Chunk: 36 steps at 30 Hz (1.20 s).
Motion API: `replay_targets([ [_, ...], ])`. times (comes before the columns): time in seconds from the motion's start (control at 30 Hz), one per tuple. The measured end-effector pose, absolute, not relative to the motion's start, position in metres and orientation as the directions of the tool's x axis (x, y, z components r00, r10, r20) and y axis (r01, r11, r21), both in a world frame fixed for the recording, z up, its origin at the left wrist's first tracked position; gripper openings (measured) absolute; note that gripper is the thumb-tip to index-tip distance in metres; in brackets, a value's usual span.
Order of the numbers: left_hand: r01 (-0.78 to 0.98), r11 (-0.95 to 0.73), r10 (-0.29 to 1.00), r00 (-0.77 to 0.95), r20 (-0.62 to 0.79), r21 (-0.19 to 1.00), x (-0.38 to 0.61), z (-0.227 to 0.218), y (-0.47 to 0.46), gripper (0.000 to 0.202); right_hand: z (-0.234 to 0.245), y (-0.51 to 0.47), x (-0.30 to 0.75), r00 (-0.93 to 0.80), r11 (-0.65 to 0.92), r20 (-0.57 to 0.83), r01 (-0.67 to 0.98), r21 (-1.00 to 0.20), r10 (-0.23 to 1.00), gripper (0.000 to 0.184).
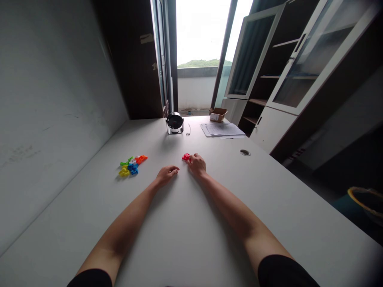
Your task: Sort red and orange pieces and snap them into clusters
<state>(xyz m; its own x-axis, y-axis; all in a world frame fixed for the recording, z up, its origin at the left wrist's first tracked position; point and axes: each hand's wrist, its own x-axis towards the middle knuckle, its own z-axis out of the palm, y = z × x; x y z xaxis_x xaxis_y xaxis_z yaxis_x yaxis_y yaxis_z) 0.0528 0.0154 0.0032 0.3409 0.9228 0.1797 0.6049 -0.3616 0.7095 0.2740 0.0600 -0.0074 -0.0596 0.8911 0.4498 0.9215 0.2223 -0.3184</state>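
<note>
The right hand (197, 164) lies curled, fingertips touching a red plastic piece (186, 157); the left hand (166, 175), loosely curled and empty, is near a multicoloured pile of plastic pieces (131, 166). Far beyond both hands, an open cardboard box (218, 114) hides its contents.

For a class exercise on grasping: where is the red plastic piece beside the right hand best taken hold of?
Probably pinch the red plastic piece by its opposite edges, coming from above with the right hand, which sits against its right side. It lies low and flat on the white desk, leaving little room underneath. Its exact outline is too small to tell.
</note>
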Motion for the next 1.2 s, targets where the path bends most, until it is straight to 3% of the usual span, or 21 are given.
replay_targets([
  [0.23, 0.555, -0.344, 0.928, 0.324, 0.185, 0.757, 0.054, 0.000, 0.015, 0.030, -0.016, 0.059, 0.286, 0.023, 0.232, 0.446, 0.829, -0.508, 0.895, 0.015],
  [0.4, 0.539, -0.347, 0.938, 0.192, 0.289, 0.768, 0.044, -0.003, 0.022, 0.027, -0.016, 0.055, 0.287, -0.037, 0.295, 0.449, 0.803, -0.518, 0.893, 0.013],
  [0.57, 0.686, -0.269, 0.910, -0.050, 0.413, 0.676, 0.005, -0.005, 0.042, 0.025, -0.012, 0.049, 0.282, -0.159, 0.386, 0.456, 0.797, -0.464, 0.876, 0.012],
  [0.7, 0.820, -0.064, 0.888, -0.213, 0.407, 0.569, -0.024, -0.009, 0.054, 0.024, -0.008, 0.045, 0.281, -0.207, 0.418, 0.449, 0.791, -0.446, 0.869, 0.014],
  [0.97, 0.935, -0.003, 0.840, -0.190, 0.508, 0.355, -0.017, -0.007, 0.045, 0.021, -0.003, 0.042, 0.279, -0.208, 0.390, 0.408, 0.809, -0.440, 0.889, 0.020],
  [1.2, 0.946, 0.013, 0.869, -0.170, 0.465, 0.323, -0.013, -0.001, 0.050, 0.023, -0.003, 0.041, 0.278, -0.221, 0.403, 0.418, 0.813, -0.421, 0.881, 0.023],
])
